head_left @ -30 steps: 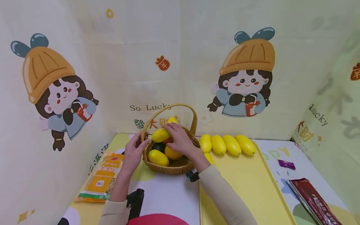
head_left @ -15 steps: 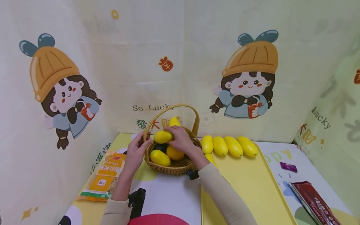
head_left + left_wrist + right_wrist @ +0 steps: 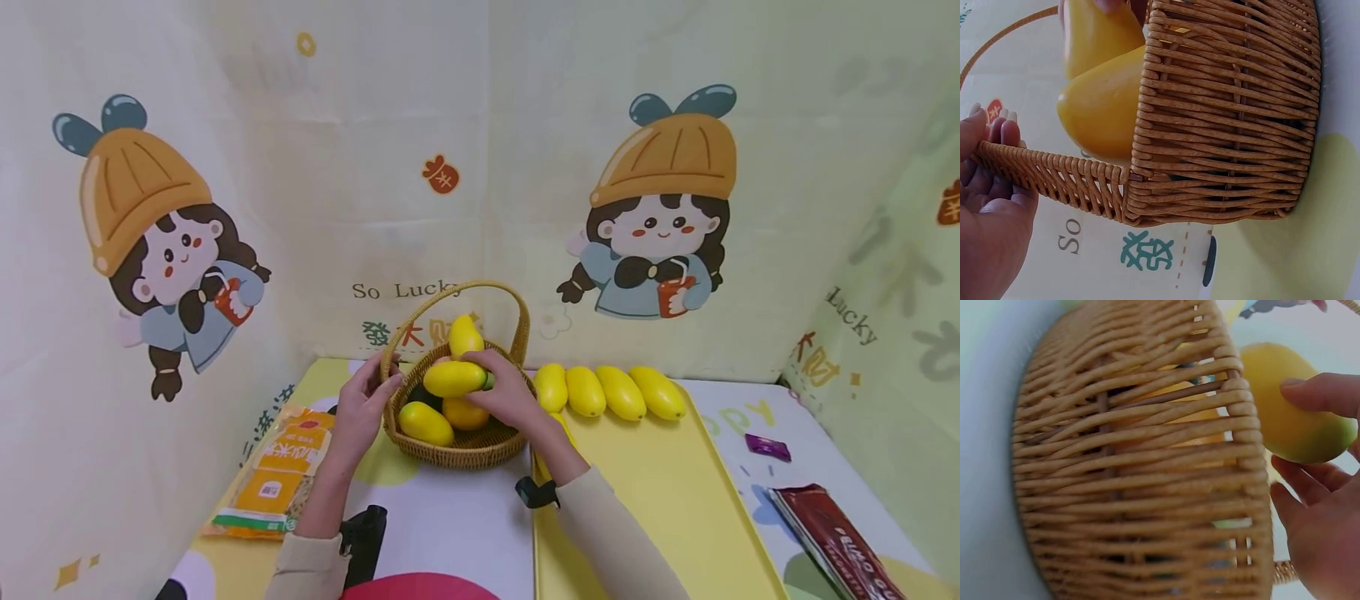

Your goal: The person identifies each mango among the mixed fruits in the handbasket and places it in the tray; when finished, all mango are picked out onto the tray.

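Pinching yellow mango (image 3: 450, 378) over basket (image 3: 457, 456): right hand (image 3: 508, 393), closed firmly enough, it seems. Left hand (image 3: 362, 406) curls round handle (image 3: 1066, 177), probably for steadying basket. Mango is above other fruit (image 3: 426, 424); touching or apart, cannot tell. Step in hand, by my judgement: moving one fruit, into or out of basket unclear. Next move calls for secure pinch and path clear of handle.

Held in the right hand (image 3: 512, 398): a mango (image 3: 453, 379), smooth, plump, yellow, green at the gripped end. Lies sideways, green end to the right, raised above the rim of the basket (image 3: 457, 456). Tan, woven, rounded; stands upright under a tall arched handle (image 3: 489, 284), one side gripped by the left hand (image 3: 363, 410).
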{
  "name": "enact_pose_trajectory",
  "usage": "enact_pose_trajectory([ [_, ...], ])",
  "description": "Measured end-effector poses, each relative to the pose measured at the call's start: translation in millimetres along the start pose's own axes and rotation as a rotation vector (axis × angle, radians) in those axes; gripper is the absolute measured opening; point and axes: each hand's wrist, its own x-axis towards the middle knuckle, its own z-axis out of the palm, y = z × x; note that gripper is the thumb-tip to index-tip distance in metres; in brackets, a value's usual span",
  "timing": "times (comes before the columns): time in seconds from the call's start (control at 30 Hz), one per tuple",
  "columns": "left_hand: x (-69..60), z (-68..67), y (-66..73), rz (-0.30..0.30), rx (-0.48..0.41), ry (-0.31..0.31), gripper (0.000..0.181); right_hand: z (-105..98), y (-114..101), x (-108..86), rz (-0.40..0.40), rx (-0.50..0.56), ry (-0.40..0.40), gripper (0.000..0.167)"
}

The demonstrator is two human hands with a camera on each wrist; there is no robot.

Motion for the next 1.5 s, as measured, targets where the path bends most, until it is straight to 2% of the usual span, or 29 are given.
enact_pose_trajectory([
  [0.2,0.6,1.5,-2.9,-0.005,0.004,0.008,0.042,-12,0,-23.7,0.030,0.055,0.045,0.056],
  [0.57,-0.6,-3.1,-6.6,-0.011,0.018,0.017,0.040,-29,3,-41.6,0.128,0.077,0.037,0.057],
  [1.03,-0.5,-5.1,-10.1,0.004,0.027,0.009,0.042,-50,25,-64.7,0.111,0.217,0.114,0.054],
  [1.17,-0.2,-3.9,-11.2,0.003,0.036,0.011,0.042,-58,27,-69.3,0.138,0.250,0.130,0.058],
  [1.5,0.5,-0.8,-9.7,-0.008,0.039,0.011,0.043,-84,34,-85.8,0.175,0.319,0.226,0.067],
])
